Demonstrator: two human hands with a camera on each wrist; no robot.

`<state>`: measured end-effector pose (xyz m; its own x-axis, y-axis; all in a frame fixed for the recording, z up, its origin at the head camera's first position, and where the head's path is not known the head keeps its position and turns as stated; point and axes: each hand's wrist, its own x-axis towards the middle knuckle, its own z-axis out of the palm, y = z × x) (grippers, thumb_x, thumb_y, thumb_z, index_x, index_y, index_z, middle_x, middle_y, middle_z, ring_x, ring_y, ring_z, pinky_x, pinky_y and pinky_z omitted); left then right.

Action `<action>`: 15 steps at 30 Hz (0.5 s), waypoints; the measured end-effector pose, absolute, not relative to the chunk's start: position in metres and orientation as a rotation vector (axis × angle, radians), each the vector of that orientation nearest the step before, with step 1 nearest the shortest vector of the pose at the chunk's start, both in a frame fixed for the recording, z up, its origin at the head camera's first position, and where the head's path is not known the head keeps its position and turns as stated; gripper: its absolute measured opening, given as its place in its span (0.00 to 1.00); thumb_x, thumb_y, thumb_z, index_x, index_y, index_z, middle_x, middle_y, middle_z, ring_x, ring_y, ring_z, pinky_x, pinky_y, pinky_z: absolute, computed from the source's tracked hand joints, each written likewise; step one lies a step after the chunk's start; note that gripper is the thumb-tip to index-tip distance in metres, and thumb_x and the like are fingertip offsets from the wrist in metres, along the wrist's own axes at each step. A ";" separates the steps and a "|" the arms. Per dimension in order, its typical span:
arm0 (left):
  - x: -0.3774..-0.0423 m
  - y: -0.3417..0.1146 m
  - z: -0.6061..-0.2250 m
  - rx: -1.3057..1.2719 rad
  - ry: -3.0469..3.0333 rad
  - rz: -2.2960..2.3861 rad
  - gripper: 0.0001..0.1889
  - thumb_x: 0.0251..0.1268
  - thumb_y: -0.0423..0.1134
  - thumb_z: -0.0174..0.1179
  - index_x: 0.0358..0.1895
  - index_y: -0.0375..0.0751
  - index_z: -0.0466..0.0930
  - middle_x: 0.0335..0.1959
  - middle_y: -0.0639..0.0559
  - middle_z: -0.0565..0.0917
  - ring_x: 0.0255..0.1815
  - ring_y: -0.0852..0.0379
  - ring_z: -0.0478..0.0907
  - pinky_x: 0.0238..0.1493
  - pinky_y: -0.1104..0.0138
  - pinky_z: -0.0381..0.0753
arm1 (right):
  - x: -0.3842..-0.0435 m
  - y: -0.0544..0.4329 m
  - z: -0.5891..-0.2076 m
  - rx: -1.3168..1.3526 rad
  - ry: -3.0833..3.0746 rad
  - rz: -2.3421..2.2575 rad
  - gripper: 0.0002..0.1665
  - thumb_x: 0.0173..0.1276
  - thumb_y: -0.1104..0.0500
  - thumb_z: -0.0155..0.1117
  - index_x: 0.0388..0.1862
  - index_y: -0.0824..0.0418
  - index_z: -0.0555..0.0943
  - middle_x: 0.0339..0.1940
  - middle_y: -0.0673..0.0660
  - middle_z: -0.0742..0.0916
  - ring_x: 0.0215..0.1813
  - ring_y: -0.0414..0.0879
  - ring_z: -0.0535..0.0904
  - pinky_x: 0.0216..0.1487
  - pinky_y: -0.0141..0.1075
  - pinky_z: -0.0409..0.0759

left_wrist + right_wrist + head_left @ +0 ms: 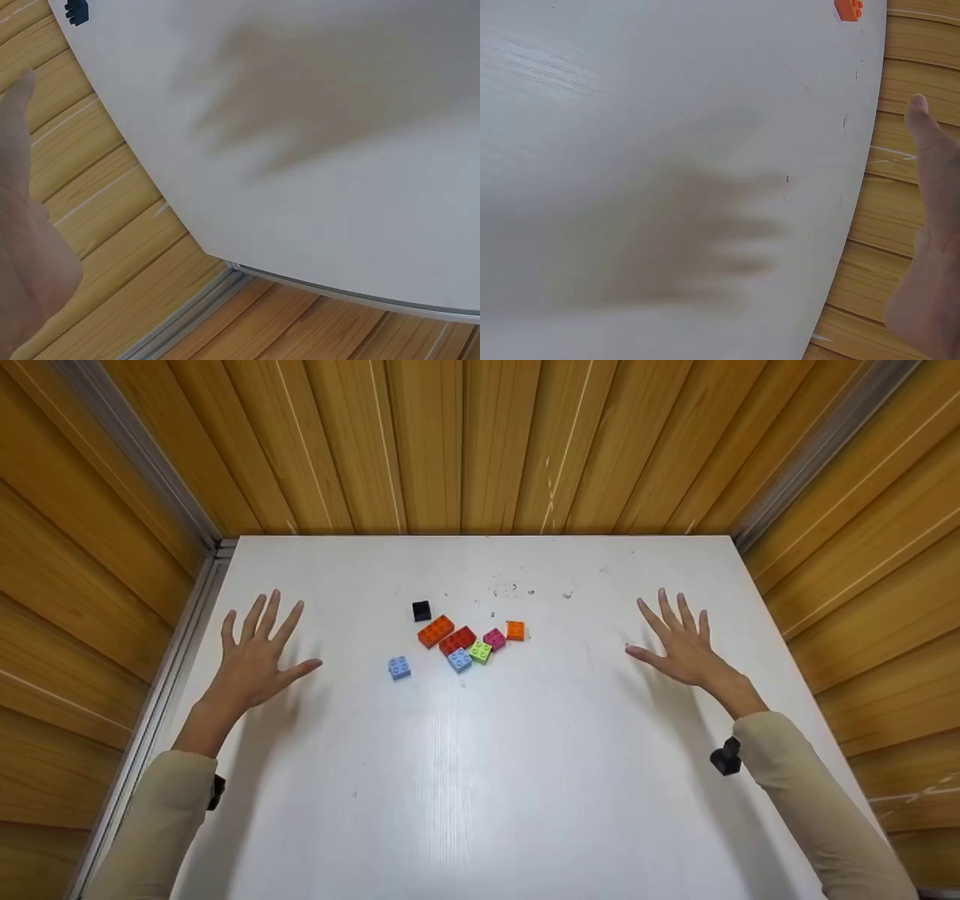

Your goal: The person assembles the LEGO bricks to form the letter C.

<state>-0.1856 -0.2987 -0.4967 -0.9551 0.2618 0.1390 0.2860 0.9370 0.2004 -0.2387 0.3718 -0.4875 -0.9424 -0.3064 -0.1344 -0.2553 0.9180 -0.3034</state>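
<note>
left grip (256, 666) and right grip (681, 651) hover, fingers apart; on the table (525, 780) between them, a blue brick (399, 667) lies nearest the left, a square orange brick (515, 631) nearest the right.

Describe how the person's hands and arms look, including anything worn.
The left hand and right hand are bare, with no gloves or rings showing. The left sleeve and right sleeve are plain beige and end short of the hands. Small black devices show beside them: the left device is mostly hidden, the right device looks blocky. No cables show.
</note>
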 end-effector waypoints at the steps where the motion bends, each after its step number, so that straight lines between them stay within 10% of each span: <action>1: -0.186 -0.297 -0.497 -0.425 -2.978 -0.342 0.50 0.66 0.66 0.59 0.84 0.53 0.45 0.85 0.35 0.44 0.85 0.35 0.38 0.75 0.30 0.33 | -0.239 0.372 -0.489 -0.421 2.895 -0.435 0.54 0.74 0.32 0.55 0.86 0.50 0.42 0.85 0.65 0.36 0.83 0.71 0.26 0.73 0.74 0.21; 15: -0.200 -0.262 -0.509 -0.389 -2.919 -0.692 0.53 0.63 0.60 0.66 0.84 0.48 0.46 0.84 0.35 0.47 0.84 0.35 0.43 0.75 0.34 0.39 | -0.243 0.370 -0.497 -0.357 2.663 -0.941 0.58 0.76 0.42 0.59 0.85 0.50 0.31 0.85 0.65 0.37 0.84 0.70 0.28 0.75 0.73 0.28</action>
